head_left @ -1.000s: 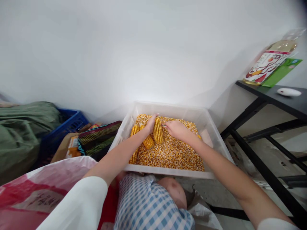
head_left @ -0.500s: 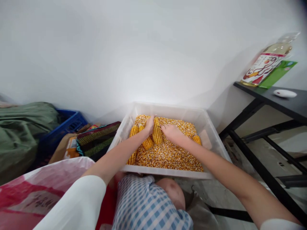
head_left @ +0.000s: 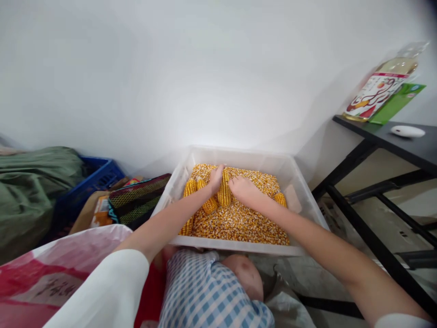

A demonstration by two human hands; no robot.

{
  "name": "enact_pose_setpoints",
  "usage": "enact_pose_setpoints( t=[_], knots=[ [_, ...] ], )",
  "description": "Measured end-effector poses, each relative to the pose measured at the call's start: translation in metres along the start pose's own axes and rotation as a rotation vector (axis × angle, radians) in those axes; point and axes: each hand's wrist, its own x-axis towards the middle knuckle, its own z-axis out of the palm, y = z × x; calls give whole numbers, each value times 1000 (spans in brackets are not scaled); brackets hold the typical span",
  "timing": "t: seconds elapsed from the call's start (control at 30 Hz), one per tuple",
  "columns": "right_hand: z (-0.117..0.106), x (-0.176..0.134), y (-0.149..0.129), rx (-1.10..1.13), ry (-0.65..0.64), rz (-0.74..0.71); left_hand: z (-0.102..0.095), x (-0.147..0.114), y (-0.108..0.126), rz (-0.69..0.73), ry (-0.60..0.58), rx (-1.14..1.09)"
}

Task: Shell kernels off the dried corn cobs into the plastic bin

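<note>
An ear of corn [head_left: 224,193] stands tilted over loose kernels [head_left: 235,223] in a translucent white plastic bin [head_left: 239,247]. My left hand [head_left: 216,177] is closed around the upper left side of this ear. My right hand [head_left: 241,187] is closed too, its curled fingertips against the ear's right side. Whatever those right fingers pinch, if anything, is hidden. More ears lie at the bin's left side, one of them a yellow ear [head_left: 189,207] by the wall. Another ear [head_left: 280,199] rests at the right side.
On the right, a black-legged table [head_left: 385,136] carries a bottle [head_left: 378,91], a green packet [head_left: 398,104] and a white device [head_left: 408,131]. To the left are a blue crate [head_left: 102,175], a mesh bag [head_left: 139,196] and a red-and-white bag [head_left: 68,269]. A wall rises behind the bin.
My left hand has shifted slightly right over the top of the ear. My right fingers have curled in closer, and a thin dark strand seen at them earlier no longer shows.
</note>
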Motion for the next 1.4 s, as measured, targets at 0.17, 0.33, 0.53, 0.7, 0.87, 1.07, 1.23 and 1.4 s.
enact_pose_setpoints(
  t=[0.17, 0.33, 0.53, 0.7, 0.87, 1.07, 1.23, 1.4],
  knots=[
    [-10, 0, 9, 89, -18, 45, 6, -3, -1, 114, 2, 94],
    [-18, -5, 42, 306, -72, 48, 14, -8, 1, 178, -135, 178],
    [-18, -10, 62, 550, -107, 28, 16, -18, 21, 301, -271, 316],
    [-11, -8, 62, 565, -104, -52, 11, -22, 26, 409, -439, 409],
    [-9, -8, 61, 602, -91, -55, 10, -21, 24, 419, -400, 413],
    [-8, -8, 60, 539, -87, -71, 9, -24, 21, 478, -465, 478],
    [-10, -8, 54, 478, -55, -18, 7, -20, 20, 459, -387, 465],
    [-16, -9, 44, 405, 35, 56, 0, -6, 22, 387, -157, 382]
  ],
)
